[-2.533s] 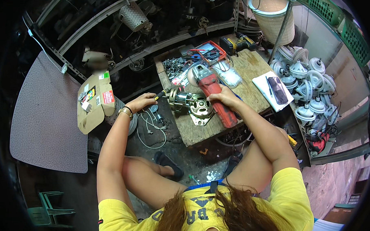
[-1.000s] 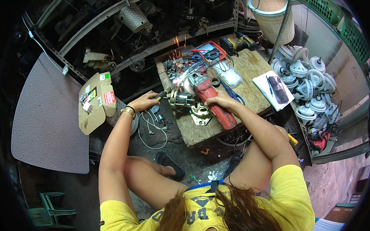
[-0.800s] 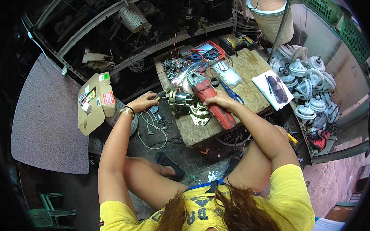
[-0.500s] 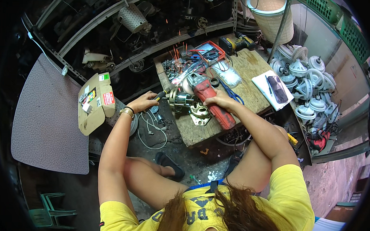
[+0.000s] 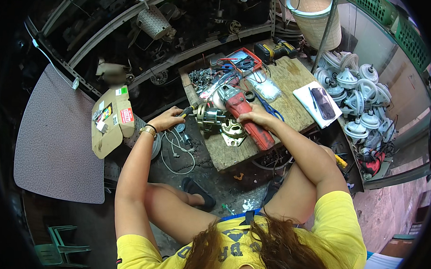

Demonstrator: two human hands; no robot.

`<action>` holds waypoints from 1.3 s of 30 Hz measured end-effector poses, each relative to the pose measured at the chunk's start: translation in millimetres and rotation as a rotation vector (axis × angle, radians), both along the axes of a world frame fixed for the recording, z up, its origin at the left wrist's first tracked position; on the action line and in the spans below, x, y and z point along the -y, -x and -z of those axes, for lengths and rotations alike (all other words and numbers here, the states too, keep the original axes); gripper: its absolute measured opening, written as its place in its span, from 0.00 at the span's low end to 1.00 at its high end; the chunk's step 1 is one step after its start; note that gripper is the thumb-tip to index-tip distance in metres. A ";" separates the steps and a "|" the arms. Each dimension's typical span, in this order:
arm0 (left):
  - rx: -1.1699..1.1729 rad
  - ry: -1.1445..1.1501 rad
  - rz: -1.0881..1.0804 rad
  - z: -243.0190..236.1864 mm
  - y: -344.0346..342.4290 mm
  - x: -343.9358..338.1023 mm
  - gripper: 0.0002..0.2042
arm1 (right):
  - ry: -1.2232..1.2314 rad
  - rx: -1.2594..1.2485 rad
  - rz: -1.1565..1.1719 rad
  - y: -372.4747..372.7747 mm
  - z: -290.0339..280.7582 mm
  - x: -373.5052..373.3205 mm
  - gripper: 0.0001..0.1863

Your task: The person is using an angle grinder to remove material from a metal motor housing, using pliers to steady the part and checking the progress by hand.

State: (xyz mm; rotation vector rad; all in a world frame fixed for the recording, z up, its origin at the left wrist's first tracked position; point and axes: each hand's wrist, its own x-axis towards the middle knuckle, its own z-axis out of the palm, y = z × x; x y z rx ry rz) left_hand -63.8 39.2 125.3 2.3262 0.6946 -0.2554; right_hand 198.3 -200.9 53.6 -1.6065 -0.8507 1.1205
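Note:
My right hand (image 5: 258,117) is wrapped round the body of a red angle grinder (image 5: 245,111), whose head lies toward the far left over the workbench. In my left hand (image 5: 166,119) is the yellow-and-black handle of what looks like a screwdriver (image 5: 186,111). Its front end reaches a round metal motor part (image 5: 210,116) at the bench's left edge, close to the grinder head. The exact contact between disc and metal cannot be made out. Just nearer than the motor part rests a shiny metal end cover (image 5: 233,132).
The wooden workbench (image 5: 293,75) bears loose screws (image 5: 203,78), a red tray (image 5: 246,58), blue-handled pliers (image 5: 273,112), a cordless drill (image 5: 275,50) and a phone (image 5: 323,104) on white paper. White gear parts (image 5: 361,92) are heaped at right. An open cardboard box (image 5: 112,121) stands at left.
Orange sparks that flew up from the grinder over the screws are no longer seen. Both hands and the tools stay in nearly the same place.

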 end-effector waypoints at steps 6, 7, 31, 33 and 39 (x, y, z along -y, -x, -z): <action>0.010 -0.012 0.023 7.7 1.0 -8.6 0.26 | 0.008 -0.015 0.003 0.6 -1.1 -0.3 0.33; 0.020 -0.018 0.028 8.6 1.2 -9.1 0.26 | 0.012 -0.013 0.002 -0.1 -0.1 -0.5 0.33; 0.027 -0.017 0.034 9.7 1.7 -10.4 0.27 | 0.007 -0.028 -0.033 -2.6 1.6 -2.2 0.33; 0.013 -0.018 0.027 9.7 1.2 -10.8 0.27 | 0.004 -0.031 -0.028 -3.1 3.4 -3.0 0.33; -0.015 0.003 -0.019 5.8 -0.9 -7.0 0.27 | -0.012 -0.033 -0.013 -4.6 6.2 -3.6 0.33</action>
